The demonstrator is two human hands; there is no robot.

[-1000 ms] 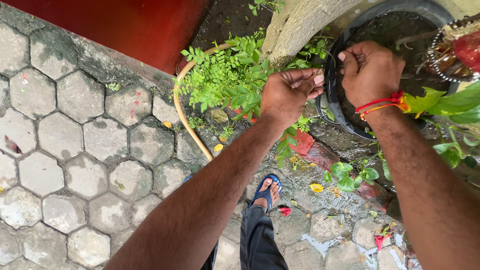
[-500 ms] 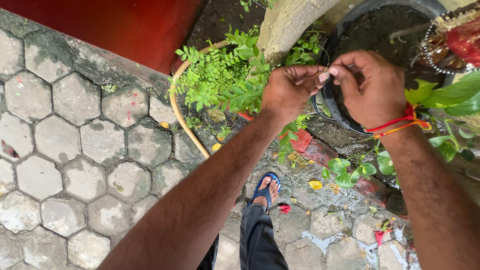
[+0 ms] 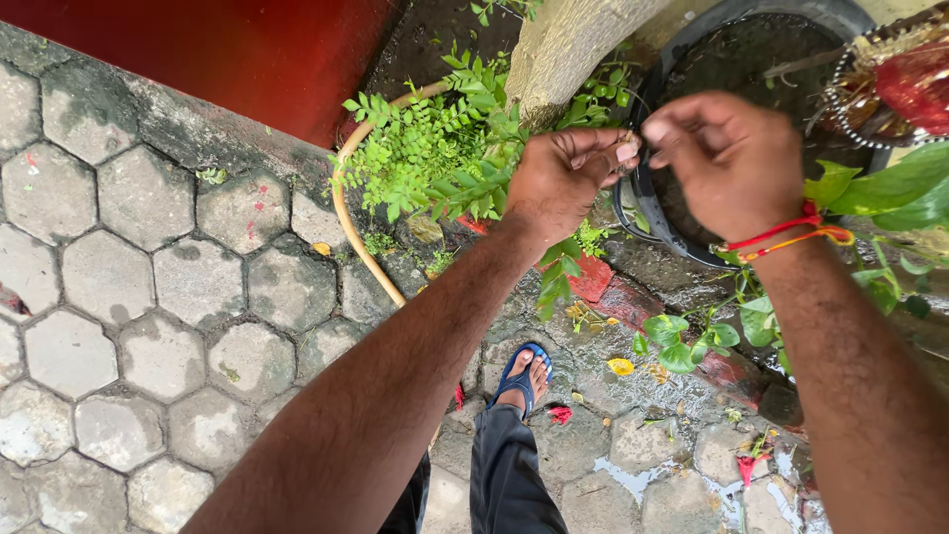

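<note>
My left hand (image 3: 568, 178) and my right hand (image 3: 727, 158) meet fingertip to fingertip above the rim of a black plastic pot (image 3: 652, 213) filled with dark soil. Both pinch something small and thin between them; what it is cannot be made out. My right wrist carries red and orange threads (image 3: 781, 237). Under my left hand grows a leafy green plant (image 3: 435, 148) with many small leaflets.
A thick pale tree trunk (image 3: 573, 40) rises behind the hands. A tan hose (image 3: 351, 232) curves along wet hexagonal paving (image 3: 129, 287). A red wall (image 3: 227, 49) stands at the back. My foot in a blue sandal (image 3: 522, 378) is below. Broad green leaves (image 3: 890, 193) are at right.
My right hand has moved left off the pot's inside to meet my left hand. The fingertips of both hands now pinch together over the rim.
</note>
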